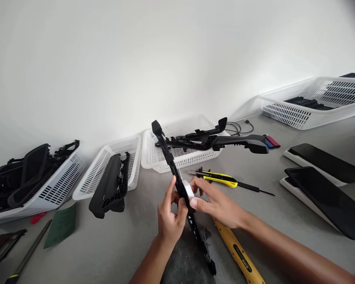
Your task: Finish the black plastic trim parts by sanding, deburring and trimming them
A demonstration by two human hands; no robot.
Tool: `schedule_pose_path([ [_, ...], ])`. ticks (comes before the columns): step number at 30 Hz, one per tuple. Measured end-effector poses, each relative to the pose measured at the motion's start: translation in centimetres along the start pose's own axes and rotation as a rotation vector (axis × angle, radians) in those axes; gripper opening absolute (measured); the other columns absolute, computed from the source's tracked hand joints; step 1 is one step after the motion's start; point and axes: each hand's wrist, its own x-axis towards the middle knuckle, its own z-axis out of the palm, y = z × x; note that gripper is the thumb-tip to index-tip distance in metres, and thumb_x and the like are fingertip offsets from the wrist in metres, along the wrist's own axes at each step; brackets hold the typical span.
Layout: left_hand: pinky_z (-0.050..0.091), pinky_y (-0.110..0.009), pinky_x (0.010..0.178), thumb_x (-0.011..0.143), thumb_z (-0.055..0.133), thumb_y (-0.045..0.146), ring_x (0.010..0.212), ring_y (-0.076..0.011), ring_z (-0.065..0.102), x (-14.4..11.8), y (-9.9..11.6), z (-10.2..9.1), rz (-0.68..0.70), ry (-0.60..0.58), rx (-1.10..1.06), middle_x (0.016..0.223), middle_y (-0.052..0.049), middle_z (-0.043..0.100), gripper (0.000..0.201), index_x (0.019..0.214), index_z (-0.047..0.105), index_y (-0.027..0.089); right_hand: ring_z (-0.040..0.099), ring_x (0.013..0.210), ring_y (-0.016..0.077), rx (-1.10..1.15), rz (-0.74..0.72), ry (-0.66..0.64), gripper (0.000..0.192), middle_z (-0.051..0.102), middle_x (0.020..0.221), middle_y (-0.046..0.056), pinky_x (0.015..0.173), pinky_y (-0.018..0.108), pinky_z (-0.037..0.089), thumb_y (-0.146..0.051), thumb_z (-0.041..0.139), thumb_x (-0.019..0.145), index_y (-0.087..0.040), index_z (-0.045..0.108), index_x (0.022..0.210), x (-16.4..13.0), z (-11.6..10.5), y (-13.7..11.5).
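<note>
Item one, nearest me: a yellow tool (239, 252) lying on the table (112, 244), its lower end cut off by the frame edge, so I cannot name it further. Beside it the lower tip of the black strip (177, 177) reaches a dark patch on the table; whether it touches I cannot tell. The strip slants up and away to the left, its middle hidden by both hands. My left hand (169, 219) comes up from below, palm turned away, fingers curled around the strip with the forefinger raised along it. My right hand (214, 203) reaches in from the right, fingers closed on a white tape roll (189, 190) pressed against the strip; most of the roll is covered by fingers. Behind the hands: a yellow knife (219, 178) with a thin black tool (256, 188) trailing from it. Left edge: a green sheet (62, 225), flat bars partly cut off. Right: two dark panels (328, 197) on white trays, cropped. Farther back: three white baskets (154, 157) holding black parts, detail indistinct; a fourth basket (313, 106) far right, its contents barely visible. A cable (239, 127) lies by the wall.
</note>
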Motion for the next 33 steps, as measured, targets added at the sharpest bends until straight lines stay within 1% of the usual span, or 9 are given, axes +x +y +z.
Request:
schedule_pose_path([
  [2,0.053,-0.024,0.062,0.109,0.055,0.028,0.062,-0.0149,0.063,0.0,0.0,0.0,-0.001,0.007,0.008,0.075,0.001,0.067,0.057,0.165,0.044,0.022,0.052,0.094,0.0239,-0.012,0.000,0.001,0.063,0.059,0.098,0.003,0.085,0.038,0.041,-0.086,0.048,0.097,-0.024,0.055,0.097,0.0,0.1,0.1],
  [7,0.051,-0.024,0.059,0.110,0.052,0.028,0.058,-0.0137,0.059,0.0,0.0,-0.1,0.057,0.038,0.033,0.074,0.002,0.066,0.057,0.166,0.043,0.023,0.052,0.093,0.0243,-0.078,0.120,-0.029,0.060,0.058,0.095,0.002,0.082,0.038,0.041,-0.083,0.047,0.099,-0.023,0.051,0.093,0.0,0.2,0.7],
  [12,0.054,-0.024,0.061,0.108,0.059,0.032,0.063,-0.0159,0.066,0.3,-0.3,-0.1,-0.005,-0.020,0.045,0.076,0.001,0.071,0.057,0.163,0.047,0.022,0.053,0.096,0.0244,-0.032,0.011,-0.013,0.062,0.060,0.100,0.003,0.085,0.038,0.043,-0.085,0.047,0.099,-0.023,0.055,0.098,-0.1,0.0,0.0],
  [18,0.051,-0.025,0.060,0.108,0.054,0.026,0.059,-0.0143,0.055,-0.1,-0.1,-0.1,0.025,0.008,0.072,0.071,0.004,0.060,0.056,0.163,0.047,0.022,0.052,0.093,0.0247,-0.096,0.133,-0.019,0.060,0.060,0.095,0.003,0.082,0.038,0.042,-0.082,0.045,0.101,-0.024,0.052,0.092,0.2,0.1,0.6],
  [20,0.052,-0.025,0.062,0.107,0.057,0.026,0.061,-0.0149,0.059,-0.1,-0.1,-0.1,0.008,0.000,0.053,0.074,0.003,0.063,0.057,0.163,0.047,0.022,0.053,0.096,0.0250,-0.074,0.080,-0.018,0.059,0.061,0.099,0.004,0.084,0.038,0.043,-0.082,0.047,0.100,-0.024,0.053,0.096,0.1,-0.1,0.4],
  [24,0.053,-0.024,0.064,0.104,0.063,0.027,0.066,-0.0153,0.063,0.1,-0.1,-0.1,-0.068,-0.076,-0.008,0.076,0.002,0.067,0.059,0.161,0.049,0.021,0.054,0.100,0.0252,-0.006,-0.043,0.015,0.061,0.060,0.104,0.004,0.087,0.038,0.044,-0.085,0.051,0.097,-0.024,0.056,0.100,0.0,-0.5,-0.3],
  [29,0.045,-0.023,0.056,0.106,0.057,0.027,0.057,-0.0124,0.047,-0.3,0.1,0.1,-0.021,-0.072,-0.028,0.068,0.006,0.054,0.058,0.163,0.047,0.023,0.053,0.094,0.0242,-0.068,0.111,0.029,0.059,0.058,0.097,0.003,0.083,0.037,0.043,-0.082,0.046,0.101,-0.024,0.050,0.093,0.2,-0.5,0.3],
  [31,0.045,-0.023,0.057,0.107,0.057,0.027,0.057,-0.0125,0.047,-0.3,0.1,0.2,-0.021,-0.067,-0.028,0.069,0.005,0.054,0.057,0.163,0.048,0.022,0.054,0.095,0.0242,-0.060,0.104,0.016,0.060,0.059,0.098,0.003,0.082,0.037,0.044,-0.083,0.045,0.101,-0.024,0.051,0.094,0.2,-0.6,0.3],
  [33,0.048,-0.024,0.061,0.107,0.058,0.028,0.061,-0.0135,0.054,-0.1,0.0,0.2,-0.062,-0.083,-0.041,0.072,0.004,0.059,0.057,0.162,0.048,0.022,0.054,0.097,0.0245,-0.025,0.037,0.013,0.061,0.061,0.101,0.004,0.085,0.037,0.045,-0.084,0.047,0.099,-0.023,0.053,0.097,0.1,-0.7,0.0],
])
